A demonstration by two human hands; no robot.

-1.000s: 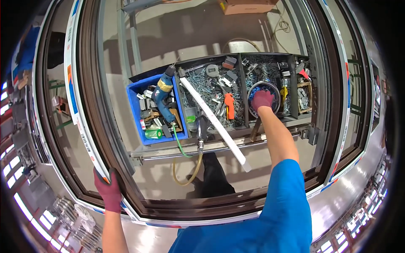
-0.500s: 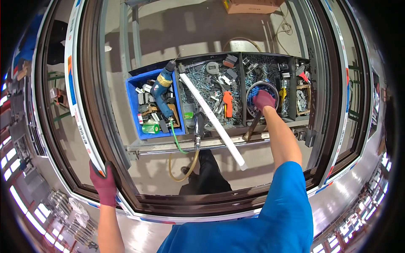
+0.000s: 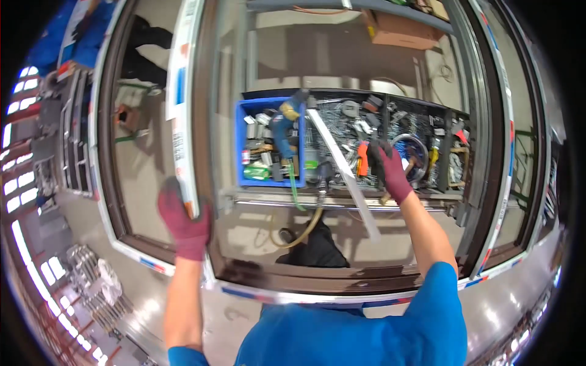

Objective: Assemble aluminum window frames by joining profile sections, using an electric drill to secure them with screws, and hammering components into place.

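My left hand (image 3: 185,224), in a maroon glove with dark fingers, is wrapped over the left rail of a brown window frame (image 3: 209,140) with white protective film. My right hand (image 3: 394,174), gloved alike, hovers over the divided parts tray, just left of a round container (image 3: 421,152). Its dark fingertips point away from me and are smeared, so what they hold, if anything, does not show. A hammer-like wooden handle (image 3: 386,198) lies partly hidden by that hand. Beside the fingers is an orange-handled tool (image 3: 362,160).
A blue bin (image 3: 240,146) holds small parts and a blue power drill (image 3: 282,137). A long white strip (image 3: 342,161) lies slanted across the tray. A yellowish hose (image 3: 278,244) hangs in front. Beyond stands a cardboard box (image 3: 403,32).
My right hand has come out of the round container and moved left. My left hand stays on the frame rail. The whole view has shifted, with the tray now further right.
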